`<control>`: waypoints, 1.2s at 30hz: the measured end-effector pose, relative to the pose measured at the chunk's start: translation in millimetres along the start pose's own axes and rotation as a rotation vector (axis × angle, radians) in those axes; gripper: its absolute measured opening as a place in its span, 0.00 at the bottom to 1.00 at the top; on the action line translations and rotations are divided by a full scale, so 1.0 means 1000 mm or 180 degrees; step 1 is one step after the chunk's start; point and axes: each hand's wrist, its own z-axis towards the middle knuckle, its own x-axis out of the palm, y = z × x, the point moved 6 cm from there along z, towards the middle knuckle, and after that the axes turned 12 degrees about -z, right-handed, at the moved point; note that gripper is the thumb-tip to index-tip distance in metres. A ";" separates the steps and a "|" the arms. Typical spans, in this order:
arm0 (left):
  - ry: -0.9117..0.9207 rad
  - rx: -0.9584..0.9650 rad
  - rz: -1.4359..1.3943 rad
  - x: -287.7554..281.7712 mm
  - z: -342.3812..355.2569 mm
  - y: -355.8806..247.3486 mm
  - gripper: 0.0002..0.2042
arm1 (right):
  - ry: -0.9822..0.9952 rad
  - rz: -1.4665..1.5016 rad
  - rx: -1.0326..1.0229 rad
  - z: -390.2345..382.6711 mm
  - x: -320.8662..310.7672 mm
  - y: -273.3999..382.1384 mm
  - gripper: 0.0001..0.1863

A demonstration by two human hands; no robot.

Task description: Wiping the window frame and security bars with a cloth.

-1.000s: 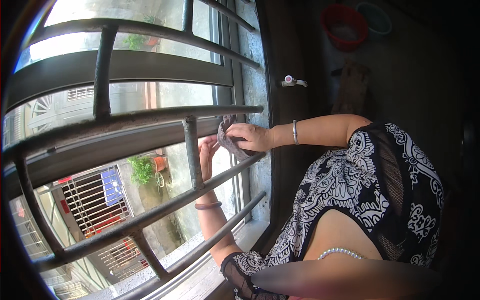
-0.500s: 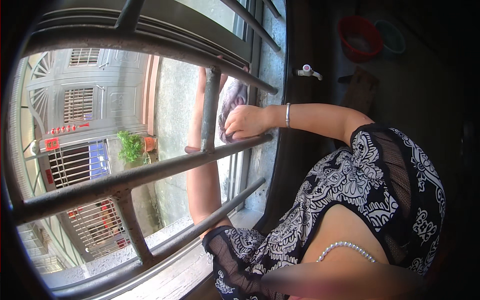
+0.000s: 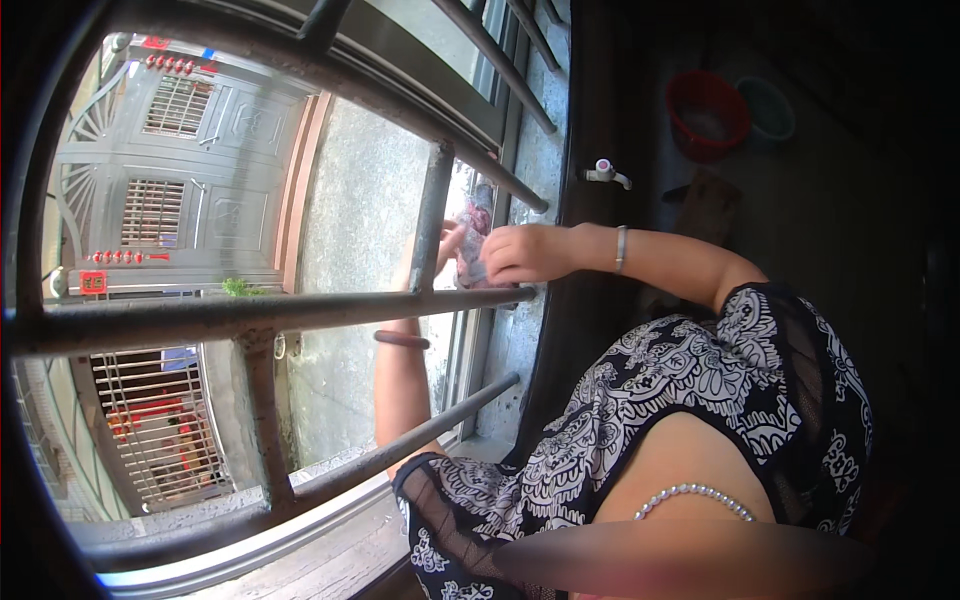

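The right hand (image 3: 528, 252) has its fingers bent and closed on a grey-and-pink cloth (image 3: 478, 218), though its fingertips are lost in the folds. Only some fingers of the left hand (image 3: 450, 242) show, slightly bent and against the cloth's left side; an upright bar (image 3: 431, 215) covers much of the rest, so I cannot tell how far it is closed. The cloth lies bunched between the hands, beside the window frame, its lower end close to a long crossbar (image 3: 300, 318).

The right wrist, with a silver bangle (image 3: 621, 250), is nearly straight, and its forearm runs leftward from a bent elbow. The left forearm reaches up outside the bars, crossed by the long crossbar just above a brown bracelet (image 3: 402, 340).

Beyond, a black-and-white patterned top (image 3: 680, 360) fills the lower right. A white tap (image 3: 607, 175) stands out against darkness; a red bucket (image 3: 708, 118) and a teal basin (image 3: 768, 110) are dim. Outside, the crossbar hides most of a green plant (image 3: 240, 287).
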 end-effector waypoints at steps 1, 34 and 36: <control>-0.0004 0.0109 0.0170 0.008 0.000 0.011 0.22 | -0.0011 0.0133 -0.0017 -0.003 -0.015 0.006 0.05; -0.0500 -0.0458 -0.1877 0.018 -0.033 -0.045 0.08 | -0.3136 -0.2374 -0.0144 0.166 -0.165 -0.066 0.49; -0.0251 -0.0292 -0.1172 0.019 -0.032 -0.019 0.09 | -0.3017 -0.1980 0.0105 0.176 -0.149 -0.074 0.46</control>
